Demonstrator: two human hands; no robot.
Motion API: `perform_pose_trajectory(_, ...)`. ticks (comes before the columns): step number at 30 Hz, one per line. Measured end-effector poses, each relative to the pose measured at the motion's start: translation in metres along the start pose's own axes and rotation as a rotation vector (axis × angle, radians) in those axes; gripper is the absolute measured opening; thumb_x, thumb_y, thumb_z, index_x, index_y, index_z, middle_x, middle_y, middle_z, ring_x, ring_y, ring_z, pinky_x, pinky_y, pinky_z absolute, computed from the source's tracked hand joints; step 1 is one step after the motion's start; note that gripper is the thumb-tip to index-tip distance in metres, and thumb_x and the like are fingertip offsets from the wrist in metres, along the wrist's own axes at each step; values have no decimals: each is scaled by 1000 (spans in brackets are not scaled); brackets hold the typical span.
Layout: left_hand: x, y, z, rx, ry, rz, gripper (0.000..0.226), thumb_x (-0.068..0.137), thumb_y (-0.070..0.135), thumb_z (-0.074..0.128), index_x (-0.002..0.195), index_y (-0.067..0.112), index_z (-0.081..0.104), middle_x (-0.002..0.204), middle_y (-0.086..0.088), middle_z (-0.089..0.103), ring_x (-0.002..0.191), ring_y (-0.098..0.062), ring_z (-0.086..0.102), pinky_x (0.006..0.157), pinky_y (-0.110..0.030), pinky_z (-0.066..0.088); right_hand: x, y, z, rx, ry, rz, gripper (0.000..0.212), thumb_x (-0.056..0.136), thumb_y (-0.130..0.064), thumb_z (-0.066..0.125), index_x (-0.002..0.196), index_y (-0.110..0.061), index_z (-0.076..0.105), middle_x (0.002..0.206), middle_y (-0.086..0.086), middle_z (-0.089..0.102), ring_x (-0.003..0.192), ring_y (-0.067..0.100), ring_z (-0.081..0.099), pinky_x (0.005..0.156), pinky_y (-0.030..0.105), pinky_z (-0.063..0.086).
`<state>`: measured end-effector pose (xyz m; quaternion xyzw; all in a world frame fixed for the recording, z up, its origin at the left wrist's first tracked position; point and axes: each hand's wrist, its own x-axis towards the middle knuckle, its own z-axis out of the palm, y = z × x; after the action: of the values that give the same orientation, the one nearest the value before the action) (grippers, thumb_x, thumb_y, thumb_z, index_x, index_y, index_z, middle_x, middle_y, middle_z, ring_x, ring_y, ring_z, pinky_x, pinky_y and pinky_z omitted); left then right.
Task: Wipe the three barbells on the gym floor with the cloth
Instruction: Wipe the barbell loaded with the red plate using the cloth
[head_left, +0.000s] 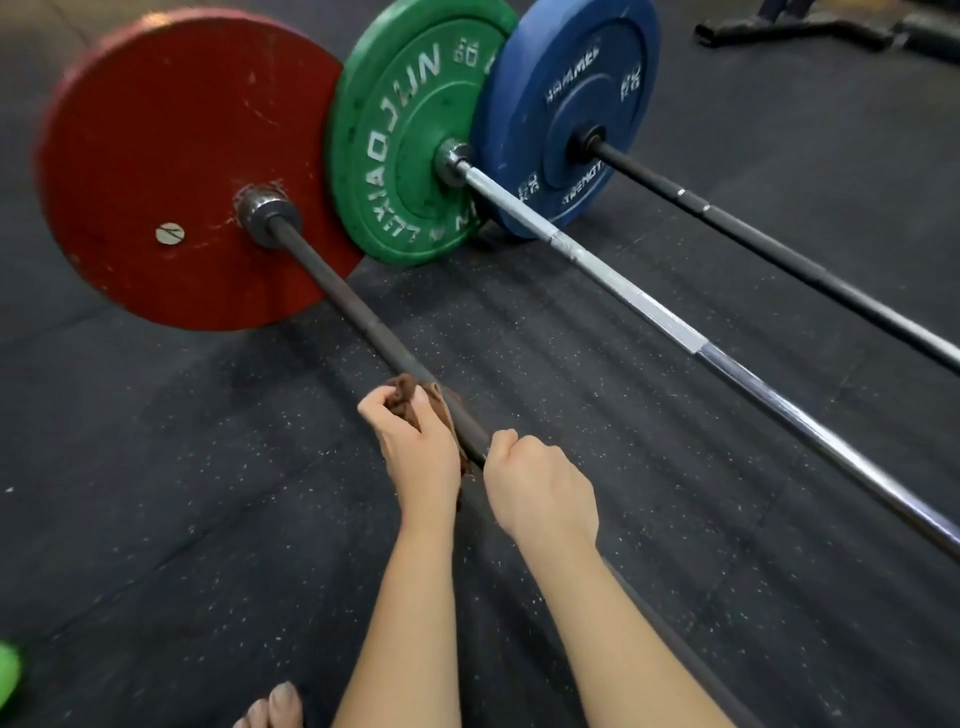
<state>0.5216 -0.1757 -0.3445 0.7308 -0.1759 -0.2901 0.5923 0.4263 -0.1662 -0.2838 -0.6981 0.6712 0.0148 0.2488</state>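
Three barbells lie side by side on the floor (208, 467), and the work is on the nearest bar (332, 291), the dark one carrying the red plate (156, 156). Its long axis runs from that plate at the upper left, down and to the right, toward the person and under the right forearm.

The left hand (415, 447) is curled round a brown cloth (402, 389) bunched against this bar. Whether the cloth goes all the way round is hidden by the hand. The right hand (540, 483) is clenched on the bare bar just behind it, on the person's side.

The left hand is therefore the nearer to the plate. A wipe toward the collar would probably mean sliding the cloth up and left along the bar while the right hand steadies it.

The silver bar (623, 291) with the green plate (395, 130) and the black bar (779, 254) with the blue plate (566, 78) lie parallel, further to the right, with no hand on them.
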Motion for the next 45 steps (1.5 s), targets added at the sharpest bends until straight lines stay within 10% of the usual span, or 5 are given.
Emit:
perform_pose_trajectory(15,-18,-13,4,16,4,69,14,108,29,46,117,30,35,123,-1,52,101,-13,56,70,-21,41,1,2,3,-38,13,-50,21,99,-12,27,91,-15,46,98,8,67,87,35,61,78,42,53)
perform_pose_trajectory(26,48,8,-7,187,-14,118,10,107,40,41,108,42,32,124,-3,56,105,-25,60,91,-50,51,2,6,0,-113,-6,-129,16,94,-5,36,99,-18,44,85,4,55,77,29,55,68,36,47)
perform_pose_trajectory(37,50,44,-27,466,-227,30,12,108,29,40,113,26,29,122,-10,56,89,-17,58,77,-35,41,-7,7,-7,-129,4,-167,25,92,-2,38,109,-16,49,102,7,66,77,31,53,66,37,42)
perform_pose_trajectory(45,46,29,-17,335,-162,72,7,110,29,36,115,27,30,121,1,50,89,-9,56,65,-22,42,0,6,-2,-154,2,-168,24,85,4,41,96,-17,38,72,1,41,71,29,53,63,36,42)
